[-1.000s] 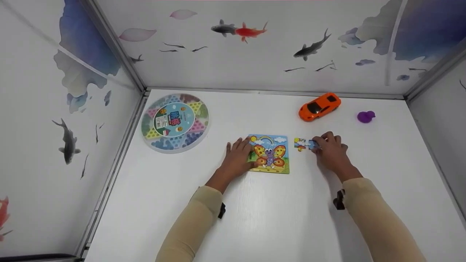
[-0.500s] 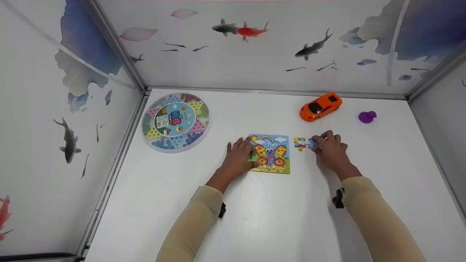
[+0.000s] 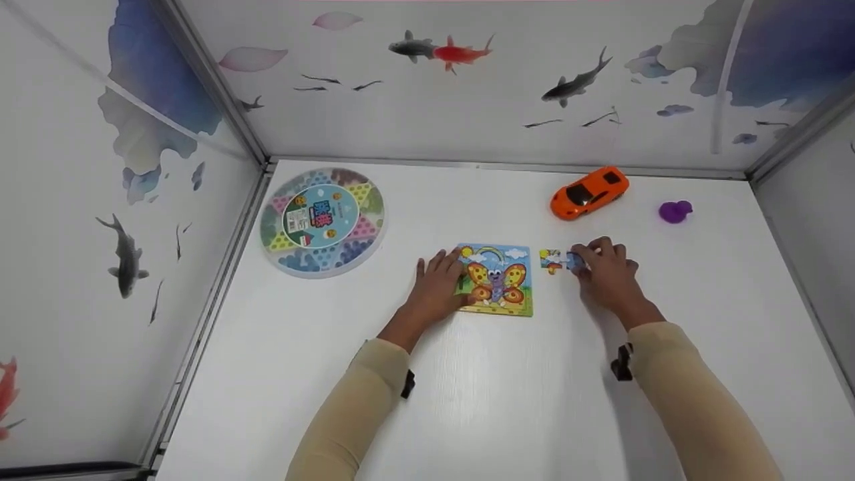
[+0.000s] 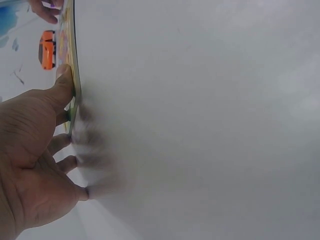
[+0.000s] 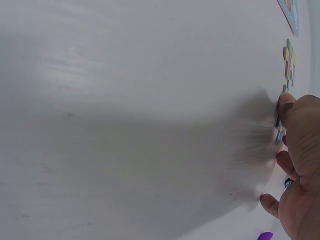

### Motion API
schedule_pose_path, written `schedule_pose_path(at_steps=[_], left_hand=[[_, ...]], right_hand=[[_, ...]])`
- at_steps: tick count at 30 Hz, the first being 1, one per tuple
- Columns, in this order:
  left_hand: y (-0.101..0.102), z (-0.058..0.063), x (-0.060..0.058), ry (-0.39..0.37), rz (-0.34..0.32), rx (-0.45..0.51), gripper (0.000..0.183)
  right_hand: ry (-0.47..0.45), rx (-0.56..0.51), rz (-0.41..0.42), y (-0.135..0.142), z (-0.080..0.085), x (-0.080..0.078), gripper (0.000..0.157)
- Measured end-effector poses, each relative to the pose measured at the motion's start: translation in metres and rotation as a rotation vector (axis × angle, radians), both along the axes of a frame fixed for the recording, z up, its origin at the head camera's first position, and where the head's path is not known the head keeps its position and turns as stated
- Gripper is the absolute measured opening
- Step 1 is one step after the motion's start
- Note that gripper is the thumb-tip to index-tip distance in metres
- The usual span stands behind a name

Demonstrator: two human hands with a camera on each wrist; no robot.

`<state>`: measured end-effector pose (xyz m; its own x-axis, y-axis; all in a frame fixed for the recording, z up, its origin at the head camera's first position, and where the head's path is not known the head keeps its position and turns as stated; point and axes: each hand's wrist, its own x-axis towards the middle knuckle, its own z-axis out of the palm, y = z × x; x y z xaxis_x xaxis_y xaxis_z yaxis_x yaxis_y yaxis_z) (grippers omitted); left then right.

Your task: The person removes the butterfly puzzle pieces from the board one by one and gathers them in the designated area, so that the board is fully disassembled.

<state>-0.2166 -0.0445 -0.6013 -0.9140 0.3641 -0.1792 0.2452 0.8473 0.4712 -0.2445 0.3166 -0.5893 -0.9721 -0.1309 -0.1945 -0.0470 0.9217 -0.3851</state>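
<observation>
One butterfly puzzle (image 3: 497, 279) lies flat on the white table (image 3: 494, 394). The left hand (image 3: 434, 290) rests on its left edge, fingers spread, thumb on the lower left part. The right hand (image 3: 609, 275), to the right of the puzzle, pinches a blue piece (image 3: 573, 261) between thumb and fingers, just beside a multicolored piece (image 3: 550, 258). Beyond the right hand stand an orange car (image 3: 589, 194) and a purple duck (image 3: 674, 212).
</observation>
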Motion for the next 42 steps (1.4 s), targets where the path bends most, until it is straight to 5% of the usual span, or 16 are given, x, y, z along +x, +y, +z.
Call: schedule_pose_path(at_steps=[10, 22, 42], left_hand=[[0.000, 0.002, 0.000, -0.002, -0.001, 0.001, 0.052], [0.001, 0.000, 0.002, 0.002, 0.001, 0.000, 0.053], [0.004, 0.004, 0.000, 0.000, 0.013, -0.020, 0.052]], right_hand=[[0.097, -0.020, 0.028, -0.028, -0.001, 0.003, 0.057], [0.112, -0.024, 0.070, -0.074, -0.006, 0.005, 0.054], [0.160, 0.034, 0.046, -0.103, 0.000, -0.001, 0.054]])
